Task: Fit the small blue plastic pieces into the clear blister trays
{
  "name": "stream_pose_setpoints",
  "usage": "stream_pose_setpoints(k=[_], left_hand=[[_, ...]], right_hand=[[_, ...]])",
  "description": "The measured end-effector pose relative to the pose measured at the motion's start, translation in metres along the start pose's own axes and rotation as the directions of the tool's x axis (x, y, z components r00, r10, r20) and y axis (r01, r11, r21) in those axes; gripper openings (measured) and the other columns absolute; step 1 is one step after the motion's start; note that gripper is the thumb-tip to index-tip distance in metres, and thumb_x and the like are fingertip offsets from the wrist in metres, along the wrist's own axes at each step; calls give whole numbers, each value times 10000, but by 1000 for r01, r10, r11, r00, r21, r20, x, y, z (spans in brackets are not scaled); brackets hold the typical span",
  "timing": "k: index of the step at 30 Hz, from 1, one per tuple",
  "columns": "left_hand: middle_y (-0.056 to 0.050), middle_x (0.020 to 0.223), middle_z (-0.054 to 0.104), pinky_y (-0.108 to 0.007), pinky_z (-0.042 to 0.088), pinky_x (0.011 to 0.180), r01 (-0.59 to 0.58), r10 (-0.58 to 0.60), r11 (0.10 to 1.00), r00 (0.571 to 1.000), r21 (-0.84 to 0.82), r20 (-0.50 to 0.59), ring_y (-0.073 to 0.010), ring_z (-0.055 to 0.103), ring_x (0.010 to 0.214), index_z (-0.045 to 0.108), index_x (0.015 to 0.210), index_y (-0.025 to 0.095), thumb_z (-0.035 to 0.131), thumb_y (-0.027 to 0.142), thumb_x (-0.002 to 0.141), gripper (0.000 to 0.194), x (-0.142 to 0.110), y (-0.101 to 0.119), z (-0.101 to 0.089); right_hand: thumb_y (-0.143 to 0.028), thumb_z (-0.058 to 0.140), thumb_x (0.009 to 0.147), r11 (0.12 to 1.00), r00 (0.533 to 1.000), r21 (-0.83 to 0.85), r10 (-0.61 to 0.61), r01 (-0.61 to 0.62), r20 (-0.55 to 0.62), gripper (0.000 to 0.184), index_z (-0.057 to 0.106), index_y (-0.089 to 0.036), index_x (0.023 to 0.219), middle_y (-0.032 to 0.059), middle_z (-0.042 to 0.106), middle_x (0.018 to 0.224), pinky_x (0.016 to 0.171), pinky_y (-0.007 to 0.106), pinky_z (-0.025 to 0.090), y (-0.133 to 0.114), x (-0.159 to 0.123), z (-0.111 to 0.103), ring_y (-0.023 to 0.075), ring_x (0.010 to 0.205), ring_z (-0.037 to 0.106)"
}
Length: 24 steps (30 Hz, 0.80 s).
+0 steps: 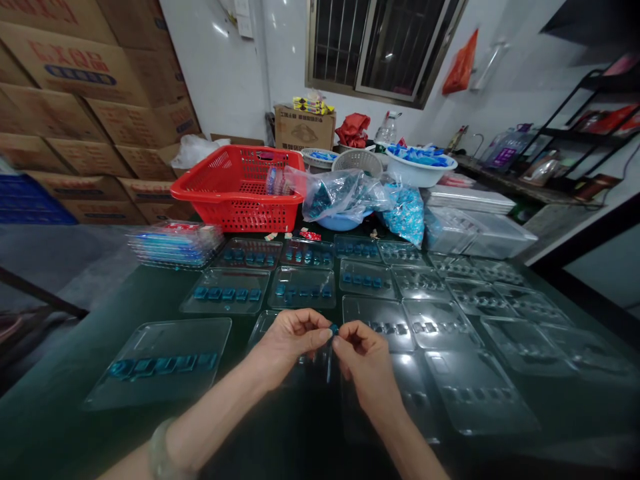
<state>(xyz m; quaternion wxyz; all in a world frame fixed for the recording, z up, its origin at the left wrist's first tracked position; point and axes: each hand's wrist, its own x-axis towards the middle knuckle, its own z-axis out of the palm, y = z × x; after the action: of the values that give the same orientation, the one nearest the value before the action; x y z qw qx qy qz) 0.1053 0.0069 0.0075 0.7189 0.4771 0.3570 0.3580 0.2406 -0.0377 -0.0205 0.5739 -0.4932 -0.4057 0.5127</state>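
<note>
My left hand (293, 337) and my right hand (367, 353) meet fingertip to fingertip at the middle of the table. Pinched between them is a small dark teal piece (333, 329), mostly covered by the fingers, so its exact kind does not show. Under and behind the hands lie clear plastic blister trays. The tray at near left (160, 337) has a row of teal block-like pieces (165, 365) in its pockets. Farther back, another tray (303, 277) holds similar pieces. On the right, a clear tray (480, 373) shows pockets without teal pieces.
A red plastic basket (240, 207) stands at the back left, beside stacked clear packs (175, 243). Behind the trays are a clear bag (345, 193), a bag of blue-and-white bits (404, 213) and a white basin (420, 173). Clear plastic packaging (480, 230) is piled at back right.
</note>
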Motion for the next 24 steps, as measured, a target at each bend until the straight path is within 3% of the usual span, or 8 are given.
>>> stream_pose_setpoints(k=[4,10,17,20,22,24], left_hand=[[18,589,569,-189,336,478,-3,2,999,1000,-33,-9,-66,485,502,592,689,133,711,147,572,168,0,8,3],[18,506,525,-185,244,364,233,-228,967,972,-104,51,-56,416,390,601,701,121,690,168,577,159,-2,8,3],[2,538,505,-173,241,386,319,-306,913,948,-252,91,-69,433,466,575,589,126,678,231,629,153,-7,0,2],[8,535,496,-170,254,405,301,-303,892,952,-338,47,-62,427,474,604,604,122,677,230,633,133,-9,0,7],[13,517,487,-173,259,413,271,-282,892,959,-362,23,-58,420,467,611,585,118,682,219,625,130,-8,-1,9],[19,501,485,-176,249,416,221,-242,905,970,-364,-12,-50,407,455,614,567,117,689,208,616,128,-7,-4,8]], right_hand=[[-216,593,690,1000,1000,12,25,-25,9,119,501,-182,623,-83,383,467,378,178,255,6,3,-1,38,369,285],[-148,571,669,993,996,-87,-82,84,26,88,509,-170,611,-53,453,549,462,185,304,2,2,-2,64,486,384],[-137,555,651,987,995,-135,-83,89,52,82,507,-169,592,-49,459,554,476,190,305,-4,3,-2,80,516,405],[-130,560,645,996,995,-67,-54,60,78,95,498,-169,585,-58,439,533,464,185,296,-3,4,-2,68,486,384],[-152,563,655,999,992,50,8,-14,123,99,487,-172,595,-73,397,491,415,178,255,-2,3,-2,50,423,321],[-170,566,664,981,985,174,53,-82,163,107,477,-168,606,-62,445,547,383,173,209,0,1,-2,31,399,276]])
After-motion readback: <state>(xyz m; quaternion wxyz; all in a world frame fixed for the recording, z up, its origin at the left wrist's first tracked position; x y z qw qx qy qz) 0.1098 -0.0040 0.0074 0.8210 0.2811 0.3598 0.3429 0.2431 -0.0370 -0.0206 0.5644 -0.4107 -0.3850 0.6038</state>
